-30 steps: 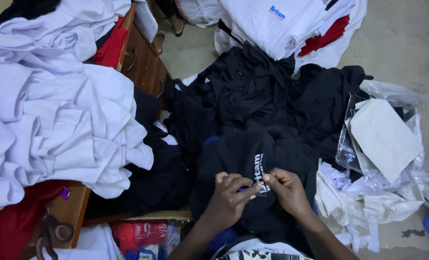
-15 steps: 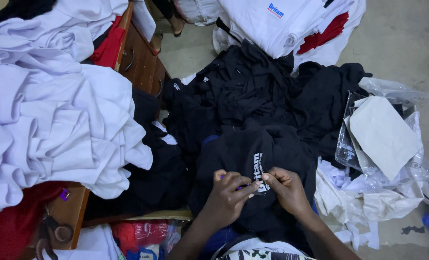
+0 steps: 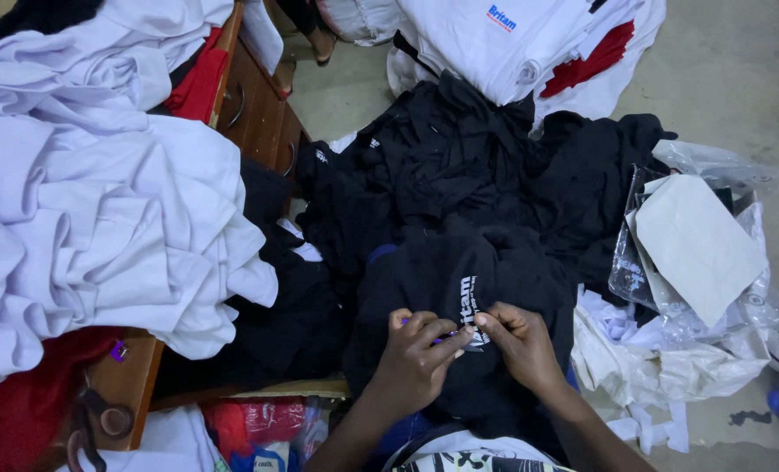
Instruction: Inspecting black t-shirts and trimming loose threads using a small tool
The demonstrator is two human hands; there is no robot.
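1. Left hand (image 3: 415, 358): enters from the bottom edge, fingers curled inward, tips pressed together on a small purple object (image 3: 446, 336) and on the cloth under it. What the object is cannot be told; only a sliver shows.
2. Right hand (image 3: 520, 345): comes in from the lower right, fingers bent, thumb and forefinger pinching a fold of the black garment (image 3: 459, 280) just beside the white printed patch (image 3: 468, 308). The two hands' fingertips nearly meet.
3. Black garment: soft knit, matte, bunched over the person's lap at lower centre, with the white print running vertically.
4. Behind it, a heap of black clothes (image 3: 468, 175), crumpled, same dull fabric.
5. Left: large pile of white garments (image 3: 101, 201), loosely folded, draped over a brown wooden table (image 3: 263, 122). Red cloth (image 3: 22, 411) lies at the lower left corner, near scissors (image 3: 92, 419) on the wood.
6. Top: white shirts with red panels (image 3: 573, 52), stacked.
7. Right: clear crinkled plastic bags (image 3: 713, 262) holding a pale card sheet, with white scraps beneath.
8. Floor (image 3: 739, 79): grey-green, smooth concrete.
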